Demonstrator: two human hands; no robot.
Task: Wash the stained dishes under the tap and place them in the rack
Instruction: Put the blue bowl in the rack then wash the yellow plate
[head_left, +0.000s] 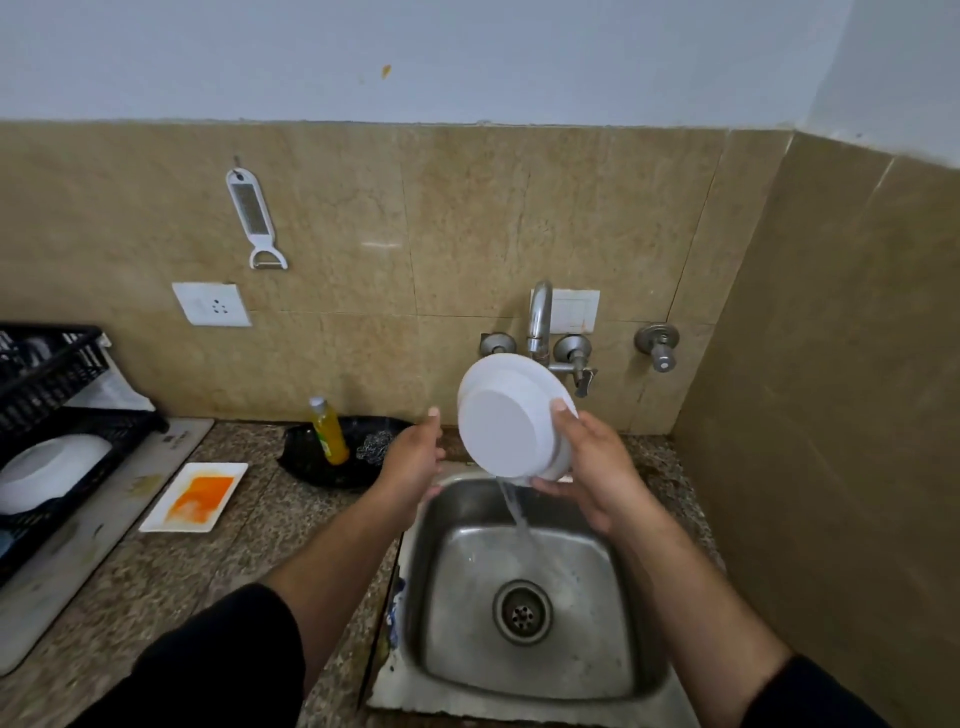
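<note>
While water ran off it, bowl (501, 431) faced: on edge, underside toward the person.
Look: white, round.
Place: above the sink's (457, 623) back edge.
Fingers, right hand (597, 478): gripped its rim.
Fingers, left hand (413, 460): straight, empty.

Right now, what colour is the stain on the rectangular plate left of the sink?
Orange, across the white rectangular plate; head view.

Peeler (254, 218) hangs on tiled wall (467, 218) above socket (212, 304). Yellow bottle (329, 431) stands in black tray (306, 462) on speckled surface (208, 561); steel scrubber (375, 446) beside it, same tray.
</note>
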